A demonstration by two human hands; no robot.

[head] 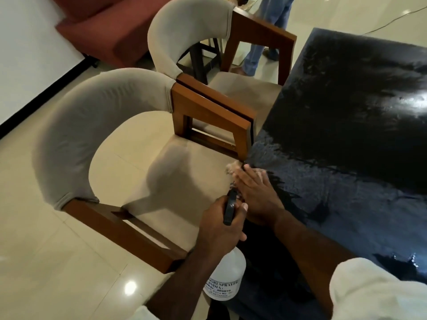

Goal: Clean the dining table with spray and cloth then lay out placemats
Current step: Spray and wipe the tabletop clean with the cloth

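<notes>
While left hand (219, 224) grips spray bottle (225, 279), right hand (256, 192) flat on cloth (231, 168), table (346, 135) edge

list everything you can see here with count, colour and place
dining table: one, glossy black, wet streaks, right
armchairs: two, beige upholstery, brown wood arms, at the table's left edge
sofa: one, dark red, top left
cloth: one, pale, at the table's edge under the right hand
spray bottle: one, white with black trigger head, bottom centre
another person's legs: blue jeans, top centre
cable: one, on the floor, top right
left hand: grip around the sprayer's neck
right hand: flat on the cloth
</notes>
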